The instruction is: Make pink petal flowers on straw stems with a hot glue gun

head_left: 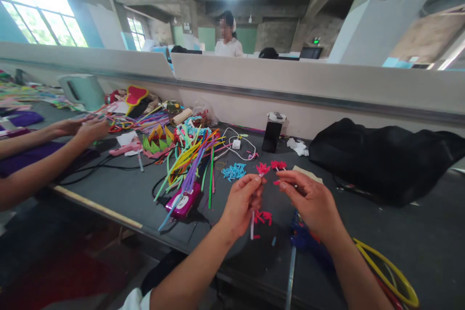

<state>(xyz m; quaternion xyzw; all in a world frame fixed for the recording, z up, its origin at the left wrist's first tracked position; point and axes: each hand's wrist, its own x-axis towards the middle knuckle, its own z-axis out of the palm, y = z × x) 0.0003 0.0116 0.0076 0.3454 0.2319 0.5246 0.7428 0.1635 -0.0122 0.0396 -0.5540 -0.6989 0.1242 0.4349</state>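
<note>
My left hand (242,202) is closed around the pale stem (252,226) of a red fuzzy flower (262,169), which stands up above the fingers. To its right, my right hand (310,198) pinches a small red petal piece (277,182), close to the flower but apart from it. Behind the hands lies another red flower (278,165). Loose red pieces (264,217) are scattered on the table below my left hand. A blue glue gun (303,235) with a clear glue stick (291,271) lies under my right forearm, partly hidden.
Left of my hands are blue pieces (234,171), a bundle of pipe cleaners (192,160) and a purple power block (183,203). A phone (271,136) leans upright at the back. A black bag (385,160) lies right. A co-worker's hands (89,127) are at far left.
</note>
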